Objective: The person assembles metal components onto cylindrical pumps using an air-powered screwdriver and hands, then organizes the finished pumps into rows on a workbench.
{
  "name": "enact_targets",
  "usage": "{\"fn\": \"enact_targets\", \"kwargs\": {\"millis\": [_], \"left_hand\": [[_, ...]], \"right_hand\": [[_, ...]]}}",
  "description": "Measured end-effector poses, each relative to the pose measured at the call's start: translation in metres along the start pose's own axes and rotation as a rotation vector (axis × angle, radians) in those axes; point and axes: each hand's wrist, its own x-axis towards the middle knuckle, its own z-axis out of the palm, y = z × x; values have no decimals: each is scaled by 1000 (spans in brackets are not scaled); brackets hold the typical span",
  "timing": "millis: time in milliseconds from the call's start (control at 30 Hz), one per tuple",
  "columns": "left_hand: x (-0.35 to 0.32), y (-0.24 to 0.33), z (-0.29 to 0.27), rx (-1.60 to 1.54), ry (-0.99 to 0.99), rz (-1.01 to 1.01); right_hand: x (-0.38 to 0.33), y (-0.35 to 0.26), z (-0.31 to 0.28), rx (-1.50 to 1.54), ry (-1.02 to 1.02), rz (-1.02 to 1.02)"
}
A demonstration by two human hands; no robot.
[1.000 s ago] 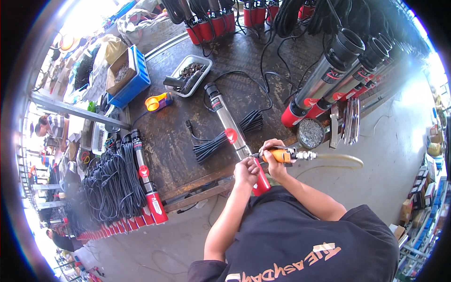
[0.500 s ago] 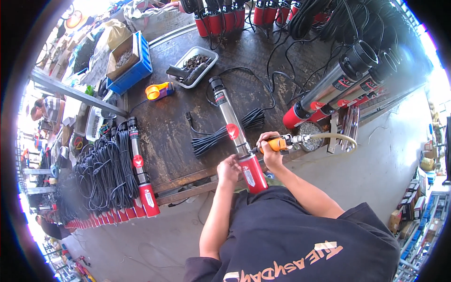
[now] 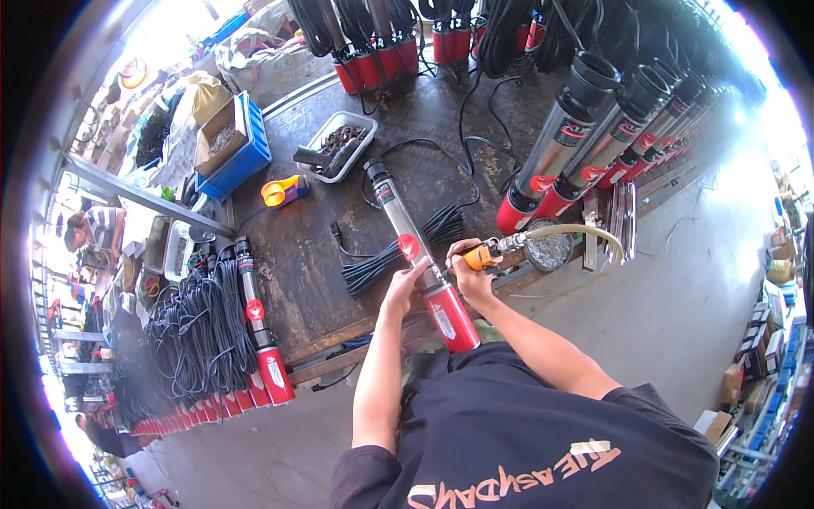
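A long submersible pump (image 3: 397, 216) with a steel tube and a red lower end lies across the table's front edge, the red end toward my body. My right hand (image 3: 466, 276) is closed around an orange air screwdriver (image 3: 482, 256), its front end against the pump near the red section. At the pump's left side is my left hand (image 3: 403, 290), index finger stretched out and touching the steel; its other fingers are partly hidden. A bundle of black cable (image 3: 373, 273) lies on the table behind the pump.
A bowl of small metal parts (image 3: 549, 246) sits at the right table edge beside the air hose (image 3: 593, 229). Finished-looking pumps (image 3: 560, 136) stand at right; cabled pumps (image 3: 254, 310) line the left. Farther back are a white tray (image 3: 370, 127), an orange-yellow tool (image 3: 284, 192) and a blue crate (image 3: 254, 140).
The view has shifted slightly. My left hand has moved up along the pump and its index finger now reaches onto the steel tube. The screwdriver stays at the pump in my right hand.
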Motion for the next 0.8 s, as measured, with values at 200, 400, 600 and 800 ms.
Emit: {"fn": "enact_targets", "kwargs": {"millis": [200,400,600,800], "left_hand": [[1,2,6,151,94,57],[-28,-3,53,664,595,142],[-23,-76,26,107,687,238],[-73,-27,9,-577,262,241]], "right_hand": [[0,-10,7,-36,80,-12],[-8,-35,-21,-112,175,27],[-17,-66,-18,-112,83,-124],[-11,-96,17,-137,-89,-238]]}}
